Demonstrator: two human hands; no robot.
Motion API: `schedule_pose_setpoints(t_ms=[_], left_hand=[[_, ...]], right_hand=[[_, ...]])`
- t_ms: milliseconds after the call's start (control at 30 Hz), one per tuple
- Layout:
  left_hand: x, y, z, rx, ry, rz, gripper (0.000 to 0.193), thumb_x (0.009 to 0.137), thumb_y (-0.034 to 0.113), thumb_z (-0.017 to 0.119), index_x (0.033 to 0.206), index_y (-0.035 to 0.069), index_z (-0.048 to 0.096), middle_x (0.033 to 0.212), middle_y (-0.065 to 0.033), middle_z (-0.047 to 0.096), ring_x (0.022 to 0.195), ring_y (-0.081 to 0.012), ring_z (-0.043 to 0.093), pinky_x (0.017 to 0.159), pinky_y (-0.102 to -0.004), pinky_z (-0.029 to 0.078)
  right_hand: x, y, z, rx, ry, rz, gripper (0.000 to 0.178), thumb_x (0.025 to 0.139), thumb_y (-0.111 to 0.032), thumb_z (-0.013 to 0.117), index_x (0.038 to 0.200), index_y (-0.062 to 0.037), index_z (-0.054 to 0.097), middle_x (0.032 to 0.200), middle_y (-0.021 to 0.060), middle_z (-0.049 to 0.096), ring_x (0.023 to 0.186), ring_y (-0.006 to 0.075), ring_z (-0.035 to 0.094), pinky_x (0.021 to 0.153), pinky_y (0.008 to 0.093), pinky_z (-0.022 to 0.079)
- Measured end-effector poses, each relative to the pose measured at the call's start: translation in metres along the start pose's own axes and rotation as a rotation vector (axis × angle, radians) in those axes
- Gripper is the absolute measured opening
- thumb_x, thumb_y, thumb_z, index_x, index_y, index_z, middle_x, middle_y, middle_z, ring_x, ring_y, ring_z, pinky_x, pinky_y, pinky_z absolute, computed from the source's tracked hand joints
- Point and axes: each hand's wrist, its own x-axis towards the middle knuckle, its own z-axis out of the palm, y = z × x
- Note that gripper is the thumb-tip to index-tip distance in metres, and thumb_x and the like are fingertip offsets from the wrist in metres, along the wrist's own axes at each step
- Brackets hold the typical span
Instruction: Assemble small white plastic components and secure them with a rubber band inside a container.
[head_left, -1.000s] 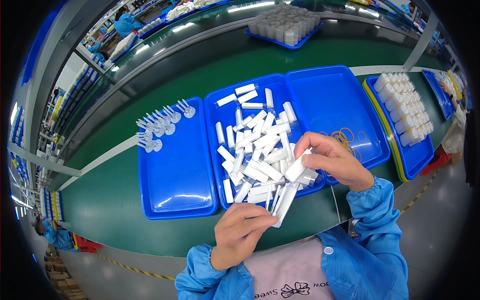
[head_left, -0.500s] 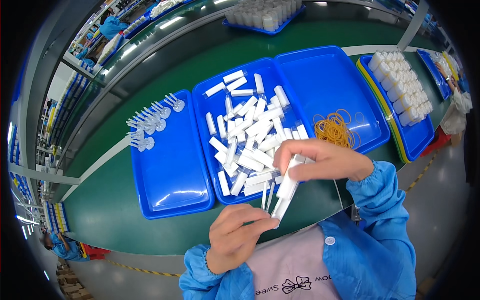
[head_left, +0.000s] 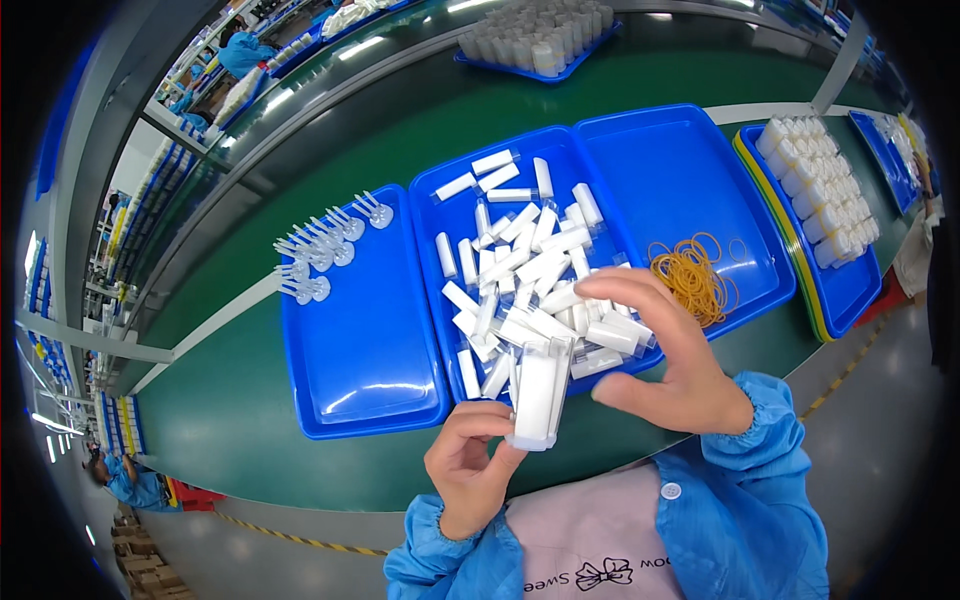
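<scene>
Above the front edge of the table, my left hand (head_left: 470, 465) grips a bundle of white oblong pieces (head_left: 541, 395) by its pale, clear-looking bottom end. The bundle stands tilted, its top away from me. My right hand (head_left: 672, 365) is apart from it on the right, thumb and fingers spread with nothing between them. Behind both hands, a blue tray (head_left: 432, 270) carries a heap of loose white oblong pieces with clear ends (head_left: 520, 255). Part of that heap is hidden by my right fingers and the bundle.
At the left, a blue tray (head_left: 370, 375) has several clear pronged pieces (head_left: 320, 245) at its far end. Orange rubber bands (head_left: 693, 285) lie in the right blue tray (head_left: 665, 160). Stacked trays with wrapped white bundles (head_left: 815, 190) stand farther right; translucent cups (head_left: 540, 35) sit at the back.
My right hand has let go of the white piece, opened and moved to the right. The bundle in my left hand has turned more upright, its broad side now showing. The whole view has shifted slightly.
</scene>
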Motion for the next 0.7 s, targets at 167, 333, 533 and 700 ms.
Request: schedule_pose_setpoints(t_ms=[167,333,533,700], left_hand=[[0.0,-0.001,0.011,-0.023,0.055,0.055,0.021,0.08,-0.002,0.069,0.088,0.004,0.05,0.091,-0.0098,0.057,0.08,-0.013,0.055,0.072,-0.0255,0.048],[-0.009,-0.004,0.016,0.048,0.06,0.193,0.024,0.08,-0.002,0.069,0.088,0.005,0.048,0.09,-0.0083,0.055,0.079,-0.0122,0.053,0.073,-0.0253,0.047],[-0.012,-0.005,0.019,0.031,0.085,0.164,0.023,0.081,-0.004,0.067,0.089,0.005,0.047,0.092,-0.0078,0.054,0.08,-0.0121,0.053,0.074,-0.0255,0.046],[0.004,-0.012,0.007,-0.031,0.174,0.062,0.018,0.085,-0.005,0.061,0.091,0.004,0.046,0.097,-0.0098,0.057,0.084,-0.0137,0.056,0.076,-0.0272,0.047]], right_hand=[[-0.015,-0.006,0.016,0.147,-0.09,0.076,0.081,0.071,-0.037,0.08,0.135,-0.0037,0.043,0.131,0.0166,0.046,0.122,0.0354,0.043,0.104,0.0427,0.033],[-0.018,-0.014,0.036,-0.048,0.036,0.001,0.088,0.063,-0.036,0.083,0.135,-0.0028,0.043,0.13,0.0176,0.046,0.121,0.0357,0.044,0.1,0.0457,0.035],[-0.013,-0.006,0.035,-0.084,0.03,-0.111,0.084,0.063,-0.033,0.082,0.132,-0.0027,0.046,0.127,0.0176,0.05,0.119,0.036,0.046,0.099,0.0468,0.036],[0.0,0.014,0.001,-0.115,-0.06,-0.024,0.078,0.064,-0.029,0.081,0.13,-0.0018,0.048,0.131,0.0174,0.049,0.122,0.0362,0.045,0.102,0.0445,0.035]])
